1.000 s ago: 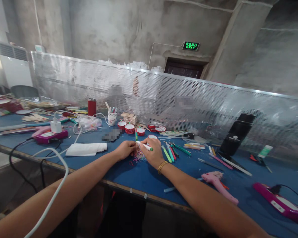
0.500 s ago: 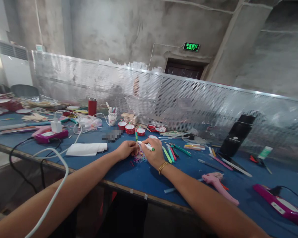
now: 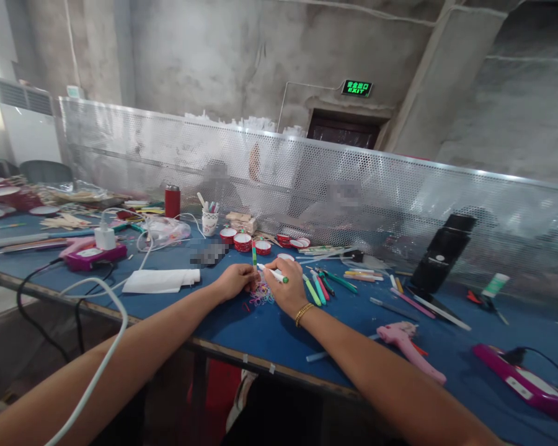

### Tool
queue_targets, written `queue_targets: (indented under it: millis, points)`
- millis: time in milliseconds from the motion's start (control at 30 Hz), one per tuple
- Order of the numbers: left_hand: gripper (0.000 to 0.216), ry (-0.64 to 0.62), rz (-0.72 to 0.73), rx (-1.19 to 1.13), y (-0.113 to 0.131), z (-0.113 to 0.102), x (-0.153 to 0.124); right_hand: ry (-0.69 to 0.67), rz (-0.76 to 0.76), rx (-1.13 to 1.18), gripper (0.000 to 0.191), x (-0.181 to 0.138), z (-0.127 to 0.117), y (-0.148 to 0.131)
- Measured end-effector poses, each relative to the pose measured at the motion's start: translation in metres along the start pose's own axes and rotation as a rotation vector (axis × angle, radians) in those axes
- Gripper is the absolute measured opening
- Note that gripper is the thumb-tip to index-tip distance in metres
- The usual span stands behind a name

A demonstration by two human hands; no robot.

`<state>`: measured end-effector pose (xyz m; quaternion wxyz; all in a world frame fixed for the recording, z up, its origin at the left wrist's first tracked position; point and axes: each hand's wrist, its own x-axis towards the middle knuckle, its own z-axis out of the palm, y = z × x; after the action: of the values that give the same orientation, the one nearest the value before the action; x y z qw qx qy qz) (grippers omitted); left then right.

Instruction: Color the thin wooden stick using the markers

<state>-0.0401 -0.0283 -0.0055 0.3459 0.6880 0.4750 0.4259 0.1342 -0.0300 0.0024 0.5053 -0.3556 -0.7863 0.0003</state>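
My left hand (image 3: 236,280) is closed on the lower end of a flat craft stick (image 3: 254,253), which stands upright and carries red and green bands of colour. In my right hand (image 3: 289,286) is a white marker pen (image 3: 277,275) with a green end, its other end pointing left toward the stick. Whether the tip touches the stick I cannot tell. Below my fingers lies a tangle of thin colourful loops (image 3: 263,297). Several coloured markers (image 3: 317,286) rest just right of my right hand.
Small red-rimmed drums (image 3: 242,241), a patterned cup of pens (image 3: 209,223) and a red flask (image 3: 172,202) stand behind. Left are folded white paper (image 3: 160,280) and a purple power strip (image 3: 95,255). A pink glue gun (image 3: 411,350) and black bottle (image 3: 444,254) are right.
Both hands stay almost in place, still holding the stick and the marker pen. Below the table edge, a shoe and more of a red surface now show.
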Motion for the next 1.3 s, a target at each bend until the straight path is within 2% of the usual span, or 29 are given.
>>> queue_targets:
  millis: [133,333,433,567,767,1300]
  points:
    - [0.04,-0.008,0.016,0.015,-0.002,0.0,0.001,-0.036,0.0,-0.005,0.013,0.0,0.001,-0.001]
    - [0.044,0.002,0.032,0.028,-0.01,-0.001,0.003,0.027,-0.001,-0.019,0.014,0.0,0.0,0.0]
    - [0.043,-0.001,0.027,0.041,-0.012,-0.002,0.003,0.006,-0.025,0.006,0.015,0.0,0.0,-0.001]
    - [0.042,-0.002,0.041,0.055,-0.011,-0.002,0.002,-0.016,-0.039,0.015,0.013,0.0,0.001,-0.001]
    - [0.043,0.002,0.027,0.015,-0.013,-0.001,0.003,0.044,-0.023,-0.003,0.015,-0.001,0.004,0.004]
    - [0.039,-0.006,0.041,0.045,-0.008,-0.002,0.0,0.007,-0.077,0.043,0.016,-0.001,0.006,0.005]
